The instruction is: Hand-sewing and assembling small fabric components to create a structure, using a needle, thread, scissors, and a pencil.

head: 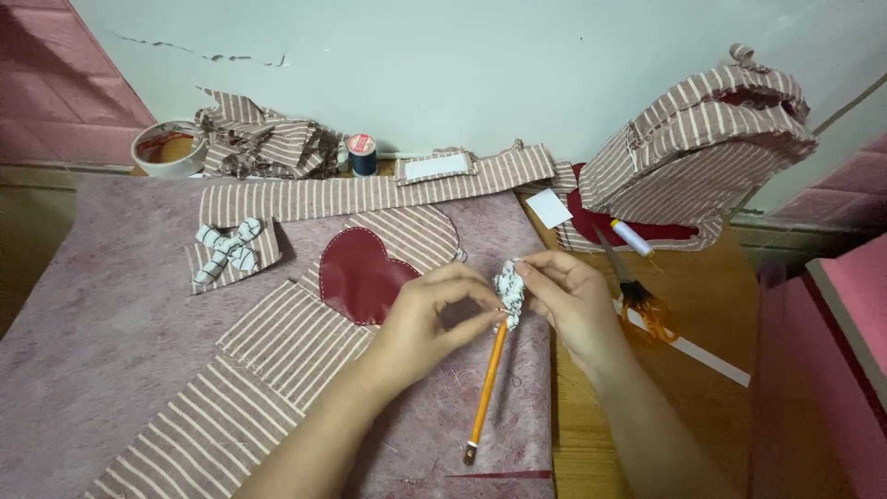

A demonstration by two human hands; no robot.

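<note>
- A yellow pencil [486, 388] slants up over the pink felt sheet [92, 351] on the counter [702, 305], its top end at the hands.
- The left hand [420, 323] pinches the pencil's top and touches a small striped fabric bundle [509, 291].
- The right hand [568, 296] pinches that bundle from the other side.
- Just beyond lies a red heart patch [356, 274] on striped cloth.
- Farther back sit a striped bow [226, 248], a thread spool [361, 154], and a tape roll [168, 148].

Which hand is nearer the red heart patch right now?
Left. The left hand sits just right of the red heart patch, nearly touching its edge. The right hand is farther right, beyond the small striped fabric piece both hands pinch.
</note>
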